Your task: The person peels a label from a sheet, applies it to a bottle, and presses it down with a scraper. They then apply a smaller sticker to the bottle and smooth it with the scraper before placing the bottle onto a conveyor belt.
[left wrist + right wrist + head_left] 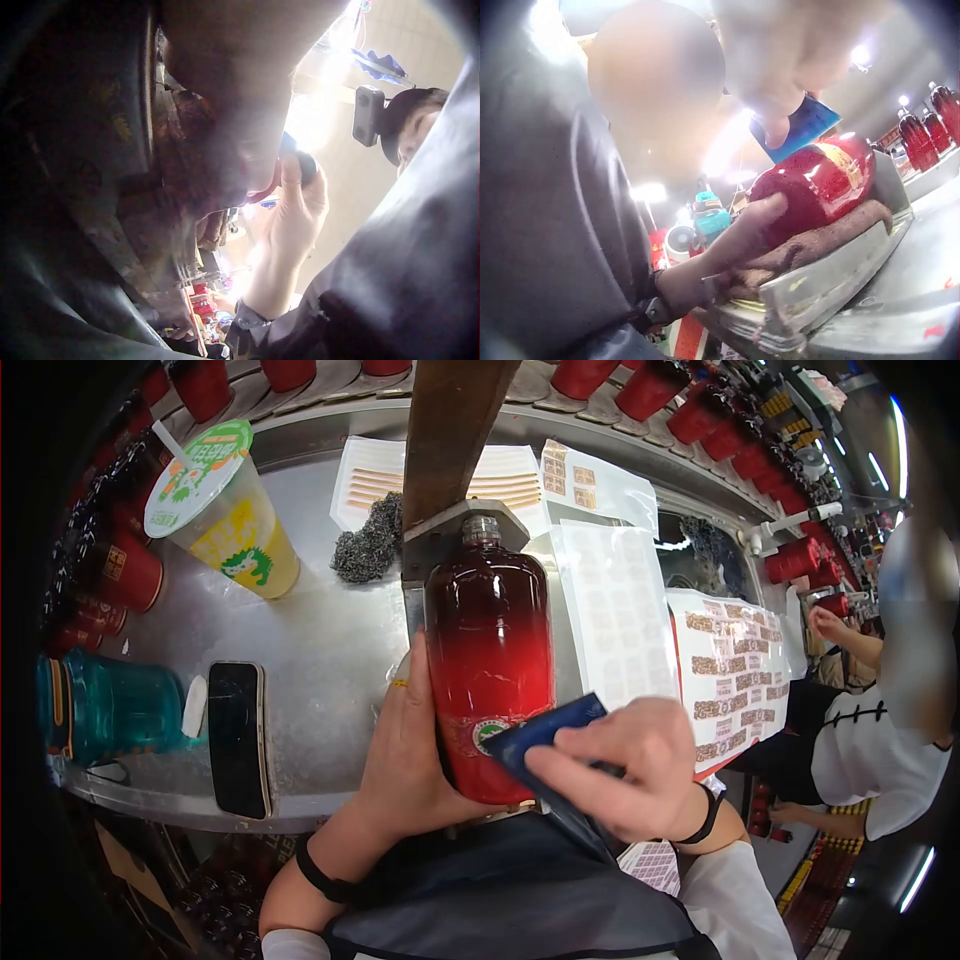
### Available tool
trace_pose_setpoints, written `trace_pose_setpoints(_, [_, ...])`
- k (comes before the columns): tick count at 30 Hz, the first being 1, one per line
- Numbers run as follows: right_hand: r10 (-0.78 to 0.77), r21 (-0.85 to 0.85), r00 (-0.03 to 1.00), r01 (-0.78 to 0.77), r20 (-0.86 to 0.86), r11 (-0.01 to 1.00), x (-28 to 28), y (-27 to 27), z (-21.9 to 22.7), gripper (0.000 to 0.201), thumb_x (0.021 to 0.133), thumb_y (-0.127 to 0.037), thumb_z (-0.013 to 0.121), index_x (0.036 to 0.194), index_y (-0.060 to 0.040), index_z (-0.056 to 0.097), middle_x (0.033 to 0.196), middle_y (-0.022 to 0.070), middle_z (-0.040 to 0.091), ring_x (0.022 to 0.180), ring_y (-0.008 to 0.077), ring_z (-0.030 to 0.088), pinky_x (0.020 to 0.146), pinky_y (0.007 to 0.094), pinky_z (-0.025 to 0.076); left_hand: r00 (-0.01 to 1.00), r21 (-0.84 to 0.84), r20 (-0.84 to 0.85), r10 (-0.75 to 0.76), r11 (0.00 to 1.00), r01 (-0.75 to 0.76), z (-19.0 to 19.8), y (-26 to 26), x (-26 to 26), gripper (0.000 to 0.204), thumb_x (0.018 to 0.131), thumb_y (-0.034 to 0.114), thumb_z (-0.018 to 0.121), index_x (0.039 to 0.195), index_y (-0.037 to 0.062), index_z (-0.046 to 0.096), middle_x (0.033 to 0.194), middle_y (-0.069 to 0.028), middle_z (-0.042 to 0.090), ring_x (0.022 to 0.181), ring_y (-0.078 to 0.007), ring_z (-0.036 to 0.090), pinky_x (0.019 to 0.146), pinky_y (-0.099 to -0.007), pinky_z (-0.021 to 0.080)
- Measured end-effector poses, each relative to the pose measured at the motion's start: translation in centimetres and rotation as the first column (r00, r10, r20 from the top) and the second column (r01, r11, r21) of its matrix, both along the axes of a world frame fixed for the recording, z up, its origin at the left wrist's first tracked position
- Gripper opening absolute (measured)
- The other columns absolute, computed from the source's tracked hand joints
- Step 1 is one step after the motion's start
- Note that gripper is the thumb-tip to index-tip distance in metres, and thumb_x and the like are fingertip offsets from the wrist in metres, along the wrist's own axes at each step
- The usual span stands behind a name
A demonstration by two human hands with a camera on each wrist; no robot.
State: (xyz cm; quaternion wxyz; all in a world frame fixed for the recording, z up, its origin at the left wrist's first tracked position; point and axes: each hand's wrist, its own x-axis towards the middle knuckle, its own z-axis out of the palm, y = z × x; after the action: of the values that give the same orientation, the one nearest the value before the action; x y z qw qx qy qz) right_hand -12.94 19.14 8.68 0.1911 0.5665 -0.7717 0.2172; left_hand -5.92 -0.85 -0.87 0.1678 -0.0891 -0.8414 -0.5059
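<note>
A dark-to-red glass bottle (pixel 490 630) lies with its neck pointing away, a round green and white label (pixel 489 735) near its base. Along its left side rests my left hand (pixel 400 750), fingers extended against the glass. My right hand (pixel 630 765) pinches a dark blue flat square (pixel 550 735), one corner over the label area. In the right wrist view the blue square (pixel 799 129) meets the bottle (pixel 817 184), which lies on a brown cloth (pixel 817 244) in a metal holder (pixel 817 289). The left wrist view shows the right hand (pixel 289 217) raised; the left hand's fingers are unclear there.
Left: lidded drink cup (pixel 240 530), steel wool (pixel 368 545), phone (pixel 238 740), teal container (pixel 125 705). Right: white sheet (pixel 615 610) and printed label sheets (pixel 735 670). A post (pixel 450 440) stands beyond the bottle. Red bottles (pixel 690 415) line a conveyor; another person (pixel 870 750) works at right.
</note>
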Motion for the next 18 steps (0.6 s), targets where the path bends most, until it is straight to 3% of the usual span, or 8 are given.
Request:
trace_pose_setpoints(3, [0.022,0.062,0.999,-0.024,0.027,0.998,-0.5,0.6,0.4,0.039,0.062,-0.017,0.077,0.101,-0.013,0.078,0.097,0.0015,0.063,0.082,0.0176,0.055,0.067,0.0291,0.044,0.997,0.163,-0.043,-0.061,0.984,0.067,-0.3,0.3,-0.9,0.146,0.05,0.041,0.098,0.154,-0.007,0.007,0.129,-0.0223,0.056,0.108,-0.0387,0.06,0.091,-0.0447,0.049])
trace_pose_setpoints(4, [0.026,-0.018,0.999,-0.026,0.031,1.0,0.1,0.3,-0.4,0.04,0.059,-0.017,0.075,0.099,-0.0121,0.078,0.095,0.0018,0.064,0.078,0.017,0.055,0.065,0.0293,0.044,0.995,0.169,-0.057,-0.085,0.981,0.093,-0.2,0.2,-0.8,0.146,0.05,0.041,0.098,0.154,-0.007,0.007,0.129,-0.0223,0.056,0.108,-0.0387,0.06,0.091,-0.0447,0.049])
trace_pose_setpoints(5, [0.018,-0.024,0.999,-0.018,0.029,1.0,0.0,0.2,-0.3,0.038,0.06,-0.017,0.074,0.098,-0.012,0.078,0.095,0.0017,0.064,0.076,0.0165,0.055,0.064,0.0291,0.044,1.0,0.109,0.003,-0.03,0.994,0.03,-0.1,0.1,-0.5,0.142,0.05,0.039,0.099,0.153,-0.006,0.012,0.127,-0.0216,0.057,0.107,-0.0381,0.062,0.091,-0.0447,0.049])
trace_pose_setpoints(8, [-0.086,-0.014,0.996,0.086,-0.016,0.996,-0.7,0.5,0.0,0.033,0.065,-0.016,0.073,0.098,-0.0121,0.078,0.095,0.0009,0.065,0.075,0.0151,0.054,0.063,0.0281,0.043,0.994,0.235,0.108,-0.016,0.972,-0.01,0.9,1.1,-0.8,0.124,0.052,0.034,0.097,0.146,-0.0027,0.026,0.126,-0.0192,0.058,0.111,-0.0356,0.061,0.094,-0.0446,0.048])
trace_pose_setpoints(12, [0.071,-0.11,0.997,-0.072,-0.011,0.991,0.4,0.9,-0.9,0.029,0.072,-0.016,0.071,0.1,-0.0119,0.077,0.093,-0.0002,0.066,0.08,0.0171,0.056,0.069,0.0299,0.045,0.99,0.204,0.144,-0.01,0.979,-0.02,-0.1,1.0,-0.5,0.126,0.051,0.035,0.097,0.147,-0.0031,0.025,0.128,-0.0189,0.057,0.115,-0.034,0.058,0.098,-0.0447,0.045])
trace_pose_setpoints(14, [0.021,-0.082,0.907,0.015,0.42,0.997,-1.1,1.7,-0.4,0.028,0.075,-0.015,0.073,0.102,-0.0118,0.075,0.091,0.0012,0.066,0.079,0.0169,0.058,0.067,0.0307,0.045,0.999,0.056,0.051,0.018,0.998,-0.021,0.0,0.8,-0.2,0.126,0.052,0.035,0.096,0.147,-0.0035,0.025,0.13,-0.0192,0.055,0.119,-0.0345,0.056,0.1,-0.0451,0.043])
trace_pose_setpoints(16, [-0.017,-0.095,0.852,0.078,0.524,0.992,-3.2,2.5,-1.0,0.026,0.076,-0.01,0.075,0.102,-0.0088,0.073,0.088,0.0048,0.065,0.077,0.0171,0.059,0.065,0.0308,0.045,0.996,0.046,0.084,0.013,0.999,-0.017,-0.1,0.7,-0.1,0.126,0.053,0.036,0.096,0.148,-0.004,0.024,0.133,-0.0196,0.053,0.123,-0.0351,0.053,0.102,-0.0451,0.042])
trace_pose_setpoints(18, [-0.283,-0.038,0.713,0.398,0.641,0.917,-3.6,3.3,-1.0,0.015,0.081,-0.012,0.077,0.093,-0.0061,0.07,0.079,0.0075,0.058,0.073,0.0259,0.057,0.065,0.0353,0.045,0.992,0.063,0.117,-0.047,0.997,0.039,0.5,0.5,-0.4,0.124,0.053,0.036,0.096,0.147,-0.0036,0.025,0.129,-0.0182,0.056,0.119,-0.0336,0.057,0.102,-0.0438,0.043])
